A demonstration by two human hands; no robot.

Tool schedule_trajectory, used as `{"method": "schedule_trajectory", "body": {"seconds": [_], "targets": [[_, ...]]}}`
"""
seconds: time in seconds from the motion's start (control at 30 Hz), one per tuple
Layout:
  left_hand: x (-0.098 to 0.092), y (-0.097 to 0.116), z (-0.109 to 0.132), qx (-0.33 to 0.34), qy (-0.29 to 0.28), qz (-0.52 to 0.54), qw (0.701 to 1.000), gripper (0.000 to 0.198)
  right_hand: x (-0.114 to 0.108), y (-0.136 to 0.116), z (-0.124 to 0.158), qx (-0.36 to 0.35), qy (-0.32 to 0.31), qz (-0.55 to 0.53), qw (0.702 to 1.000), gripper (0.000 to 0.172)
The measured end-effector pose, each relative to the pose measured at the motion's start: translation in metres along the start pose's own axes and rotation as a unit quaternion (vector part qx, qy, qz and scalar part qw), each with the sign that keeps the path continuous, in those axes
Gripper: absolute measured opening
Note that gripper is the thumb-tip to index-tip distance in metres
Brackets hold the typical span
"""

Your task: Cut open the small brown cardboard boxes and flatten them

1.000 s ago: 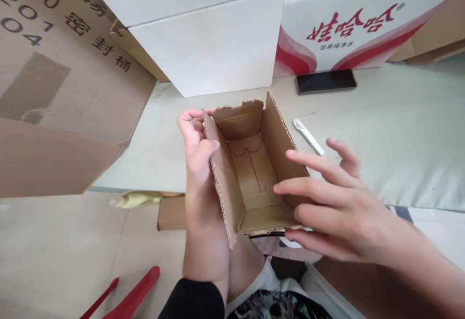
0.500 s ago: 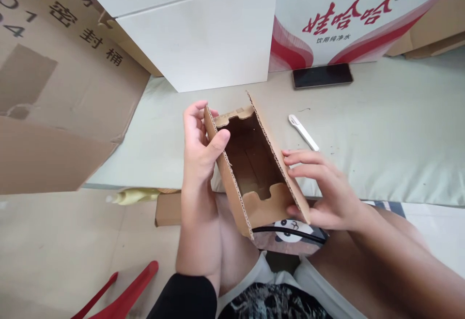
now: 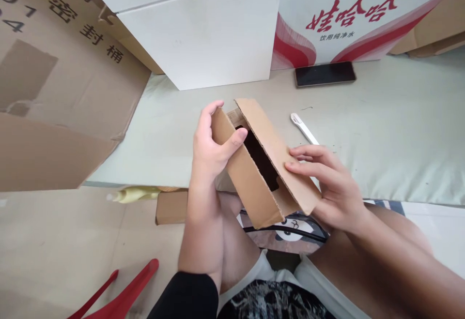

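A small brown cardboard box is held tilted above my lap, its two long top flaps leaning inward over a dark gap. My left hand grips the left side, thumb on the left flap and fingers around the far corner. On the right flap rest the fingers of my right hand; its thumb is hidden behind the near right corner. Just beyond my right hand, a white utility knife lies on the pale green cloth, partly covered by the fingers.
A black phone lies before a white and red carton. White boxes stand at the back, a large brown carton on the left. On the floor are a yellowish bottle, a brown box and red legs.
The box's two long flaps have folded inward, narrowing the opening from wide to a slit. My left hand has moved slightly right with the box.
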State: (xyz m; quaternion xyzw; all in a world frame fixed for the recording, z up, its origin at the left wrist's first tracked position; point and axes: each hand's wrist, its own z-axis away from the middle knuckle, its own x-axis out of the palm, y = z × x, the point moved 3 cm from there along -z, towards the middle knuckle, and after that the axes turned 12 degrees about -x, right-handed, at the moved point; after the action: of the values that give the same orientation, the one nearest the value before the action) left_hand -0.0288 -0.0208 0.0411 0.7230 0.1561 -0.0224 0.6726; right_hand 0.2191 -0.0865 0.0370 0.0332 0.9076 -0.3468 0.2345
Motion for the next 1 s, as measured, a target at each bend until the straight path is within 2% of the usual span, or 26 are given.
{"method": "schedule_trajectory", "body": {"seconds": [0.1,0.2,0.37,0.43,0.53,0.6,0.67,0.83,0.93,1.0], "targets": [[0.004,-0.003,-0.001,0.014,-0.010,-0.014,1.000,0.078,-0.002,0.002,-0.001,-0.025,-0.047,0.001,0.999,0.056],[0.003,-0.005,-0.003,0.047,-0.025,-0.056,0.997,0.070,-0.001,0.003,0.000,-0.040,-0.079,-0.007,0.996,0.065],[0.000,-0.007,-0.002,0.054,-0.027,-0.105,0.993,0.049,0.006,0.009,0.007,-0.030,-0.087,-0.089,0.992,0.052],[-0.002,-0.007,-0.003,0.041,-0.013,-0.100,0.994,0.041,0.009,0.019,0.013,0.011,-0.054,-0.148,0.987,0.052],[-0.008,-0.009,-0.006,0.025,0.021,-0.067,0.997,0.033,0.013,0.044,0.024,0.120,0.004,-0.220,0.968,0.049],[-0.014,-0.010,-0.008,0.009,0.052,-0.036,0.998,0.030,0.016,0.058,0.028,0.186,-0.008,-0.242,0.952,0.049],[-0.021,-0.011,-0.010,-0.020,0.076,0.004,0.997,0.025,0.018,0.065,0.028,0.211,-0.035,-0.259,0.942,0.056],[-0.032,-0.014,-0.012,-0.131,0.125,0.161,0.970,0.025,0.020,0.061,0.017,0.176,-0.057,-0.333,0.924,0.062],[-0.037,-0.024,-0.015,-0.156,0.155,0.246,0.944,0.025,0.019,0.052,0.009,0.136,-0.037,-0.265,0.954,0.059],[-0.038,-0.032,-0.017,-0.131,0.135,0.265,0.946,0.029,0.020,0.047,0.006,0.105,-0.014,-0.185,0.977,0.062]]}}
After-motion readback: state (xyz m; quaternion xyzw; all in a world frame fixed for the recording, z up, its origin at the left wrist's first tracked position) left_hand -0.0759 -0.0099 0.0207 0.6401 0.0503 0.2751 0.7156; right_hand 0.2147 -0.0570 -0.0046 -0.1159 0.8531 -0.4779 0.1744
